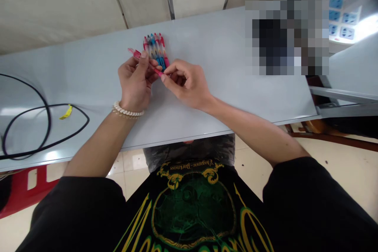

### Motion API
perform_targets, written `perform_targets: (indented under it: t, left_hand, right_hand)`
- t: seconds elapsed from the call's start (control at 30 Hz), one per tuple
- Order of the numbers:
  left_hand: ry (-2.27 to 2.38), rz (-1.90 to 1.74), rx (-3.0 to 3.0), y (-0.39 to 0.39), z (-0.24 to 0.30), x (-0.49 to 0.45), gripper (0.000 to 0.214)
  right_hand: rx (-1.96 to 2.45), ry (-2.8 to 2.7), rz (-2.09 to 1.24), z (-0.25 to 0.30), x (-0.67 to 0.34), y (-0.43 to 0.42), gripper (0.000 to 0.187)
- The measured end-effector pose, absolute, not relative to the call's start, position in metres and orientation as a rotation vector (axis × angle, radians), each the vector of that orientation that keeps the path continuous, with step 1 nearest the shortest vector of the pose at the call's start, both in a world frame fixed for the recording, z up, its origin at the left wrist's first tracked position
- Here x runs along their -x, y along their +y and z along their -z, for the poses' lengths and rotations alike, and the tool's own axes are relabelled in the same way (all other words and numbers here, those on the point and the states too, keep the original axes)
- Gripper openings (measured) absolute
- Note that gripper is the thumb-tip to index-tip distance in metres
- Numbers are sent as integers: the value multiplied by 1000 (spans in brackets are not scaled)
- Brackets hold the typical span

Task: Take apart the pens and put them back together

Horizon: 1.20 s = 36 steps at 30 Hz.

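Pink pen (158, 72) pinched tight by left hand (136, 82) and right hand (186, 84), row of pens (155, 49) just beside it on the bench (88, 78).

Indoor workroom: pale grey bench (224, 86), black cable (50, 105) at left, power strip (339, 15) upper right, tiled floor (325, 169).

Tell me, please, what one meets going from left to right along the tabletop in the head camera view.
Black cable, left hand, right hand, white power strip.
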State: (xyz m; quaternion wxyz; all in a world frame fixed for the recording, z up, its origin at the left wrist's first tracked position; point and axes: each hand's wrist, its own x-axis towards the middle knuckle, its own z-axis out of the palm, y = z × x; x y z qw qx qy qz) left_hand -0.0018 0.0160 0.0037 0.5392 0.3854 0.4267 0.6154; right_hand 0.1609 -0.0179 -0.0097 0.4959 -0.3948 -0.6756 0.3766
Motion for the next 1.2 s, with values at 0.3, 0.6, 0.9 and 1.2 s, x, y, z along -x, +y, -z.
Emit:
perform_targets:
  t: [0.3,0.6,0.9,1.2]
  left_hand:
    - [1025,-1484,-888,18,-5,0,28]
    - [1025,-1492,-853,18,-8,-2,35]
    - [1063,-1477,-872,16,-11,-4,40]
    - [1003,-1499,-930,20,0,2,26]
  right_hand:
    - [965,-1638,-947,6,-160,-19,26]
    - [927,-1604,-992,3,-161,-20,26]
    - [911,-1605,-1000,3,-160,-21,28]
    - [881,-1591,-999,5,-160,-21,28]
